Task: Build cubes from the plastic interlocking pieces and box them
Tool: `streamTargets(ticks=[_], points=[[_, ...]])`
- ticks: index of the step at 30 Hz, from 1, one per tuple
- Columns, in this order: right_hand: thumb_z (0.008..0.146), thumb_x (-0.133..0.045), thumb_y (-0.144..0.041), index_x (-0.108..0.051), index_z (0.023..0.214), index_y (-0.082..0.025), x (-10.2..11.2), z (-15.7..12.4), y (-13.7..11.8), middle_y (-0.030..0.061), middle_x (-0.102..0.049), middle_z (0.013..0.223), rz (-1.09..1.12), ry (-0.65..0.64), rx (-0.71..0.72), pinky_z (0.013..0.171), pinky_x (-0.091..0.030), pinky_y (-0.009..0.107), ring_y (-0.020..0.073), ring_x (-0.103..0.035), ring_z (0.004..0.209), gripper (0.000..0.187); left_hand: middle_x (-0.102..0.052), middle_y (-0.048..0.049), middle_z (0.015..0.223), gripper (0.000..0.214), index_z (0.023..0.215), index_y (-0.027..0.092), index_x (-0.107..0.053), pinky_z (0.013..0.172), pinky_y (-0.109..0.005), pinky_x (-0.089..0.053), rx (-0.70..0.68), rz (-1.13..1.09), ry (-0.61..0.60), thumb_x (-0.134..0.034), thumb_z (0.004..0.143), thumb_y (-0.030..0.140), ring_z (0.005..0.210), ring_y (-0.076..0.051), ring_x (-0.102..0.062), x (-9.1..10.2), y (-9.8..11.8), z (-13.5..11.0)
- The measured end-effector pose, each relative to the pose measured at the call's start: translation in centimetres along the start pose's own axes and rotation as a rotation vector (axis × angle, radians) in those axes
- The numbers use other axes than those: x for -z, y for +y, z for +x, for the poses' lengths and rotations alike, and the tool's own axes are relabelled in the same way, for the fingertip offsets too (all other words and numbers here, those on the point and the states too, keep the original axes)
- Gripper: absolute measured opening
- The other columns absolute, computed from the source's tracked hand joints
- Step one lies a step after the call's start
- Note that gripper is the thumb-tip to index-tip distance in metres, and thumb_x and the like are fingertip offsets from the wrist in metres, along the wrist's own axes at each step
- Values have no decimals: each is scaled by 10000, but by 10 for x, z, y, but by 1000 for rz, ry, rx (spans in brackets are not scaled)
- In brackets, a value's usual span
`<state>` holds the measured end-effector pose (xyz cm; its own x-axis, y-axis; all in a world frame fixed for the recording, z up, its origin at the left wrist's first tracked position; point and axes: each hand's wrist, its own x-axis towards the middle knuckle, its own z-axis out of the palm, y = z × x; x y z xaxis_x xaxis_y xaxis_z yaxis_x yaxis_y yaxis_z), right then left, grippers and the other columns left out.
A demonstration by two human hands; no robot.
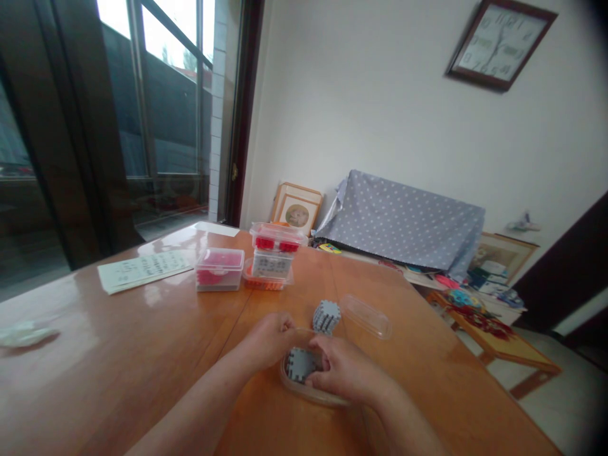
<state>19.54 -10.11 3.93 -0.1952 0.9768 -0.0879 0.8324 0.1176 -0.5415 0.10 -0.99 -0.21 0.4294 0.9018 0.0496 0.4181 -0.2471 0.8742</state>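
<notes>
A clear plastic tub stands on the table in front of me, with grey notched tiles inside it. My left hand is at the tub's far left rim, its fingers curled; what they grip is hidden. Reaching in from the right, my right hand has thumb and fingers bent around the right side of the grey tiles. Just beyond the tub is a second stack of grey notched tiles. A clear plastic lid lies to the right of that stack.
Left of centre stand a lidded box with pink contents and a pile of clear boxes with red, grey and orange contents. Printed sheets lie farther left, near a crumpled white tissue. A low stool stands beyond the table's right edge.
</notes>
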Motion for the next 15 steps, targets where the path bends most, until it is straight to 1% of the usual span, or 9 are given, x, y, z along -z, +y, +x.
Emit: streamTargets(ticks=[5, 10, 13, 15], points=[[674, -799, -317, -697, 1051, -258, 1, 0, -2, -18, -668, 823, -4, 21, 43, 562, -266, 235, 140, -538, 676, 395, -548, 27, 618, 540, 745, 160, -635, 470, -241, -223, 13, -10, -28, -653, 704, 698, 559, -114, -442, -1, 2, -1], [681, -801, -315, -705, 1023, -255, 1, -1, -5, -18, -672, 831, 13, 8, 62, 579, -295, 236, 145, -547, 692, 360, -572, 23, 650, 506, 791, 161, -638, 477, -237, -242, 19, -16, 5, -651, 717, 661, 585, -124, -475, 0, 3, -2], [714, -789, -364, -693, 1080, -257, 5, -1, -3, -30, -648, 756, 67, 12, 38, 558, -301, 235, 138, -540, 646, 393, -558, 27, 636, 446, 758, 161, -630, 478, -238, -243, -8, 0, -14, -644, 739, 607, 581, -120, -467, 1, 3, -1], [778, -733, -397, -692, 1072, -245, 11, 1, 1, -37, -614, 690, 145, 75, 33, 557, -325, 238, 135, -527, 616, 334, -565, 26, 637, 418, 757, 162, -628, 482, -238, -241, -19, -2, -18, -639, 749, 580, 585, -121, -470, 1, 2, -1]])
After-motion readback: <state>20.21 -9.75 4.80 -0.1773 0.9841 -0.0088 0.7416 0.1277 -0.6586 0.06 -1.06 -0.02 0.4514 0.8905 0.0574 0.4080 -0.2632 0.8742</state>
